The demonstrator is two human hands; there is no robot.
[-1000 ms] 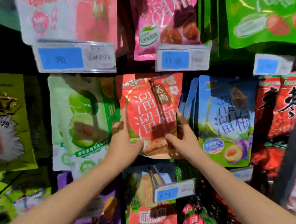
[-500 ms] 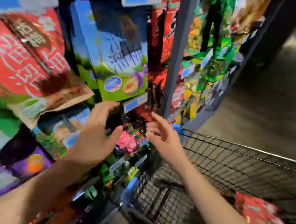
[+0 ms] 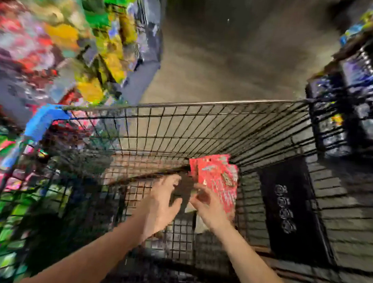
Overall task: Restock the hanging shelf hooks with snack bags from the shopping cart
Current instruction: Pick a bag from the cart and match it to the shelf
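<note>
Swung off the shelf face and down over the cart (image 3: 206, 103) since half a second ago. Brought both hands from beside the hanging packs to deep inside the basket. Lost the blue pack and the price tags from sight.

Reached the left hand (image 3: 161, 203) over the wire bottom, fingers loose and a little spread, thumb out toward the right, holding nothing. Set it just beside the right hand (image 3: 208, 206), with a narrow gap between them.

Pinched the red bags (image 3: 220, 179) with the right hand at their lower left edge, fingers curled against the foil. Held them upright inside the cart, near its far right corner. Made out at least two overlapping edges but could not count more through the blur. Could not read the print. Could not tell whether the lower end of the bags touched the wire bottom.

Saw the shelf (image 3: 55, 43) at upper left as a smear of red, yellow and green packs, close against the cart's left side by the blue guard (image 3: 43, 120) on its corner. Saw a black panel (image 3: 286, 210) with white marks by the cart's right wall, a dark rack (image 3: 356, 91) above it at right, and bare grey floor (image 3: 232, 45) beyond the far rim.
</note>
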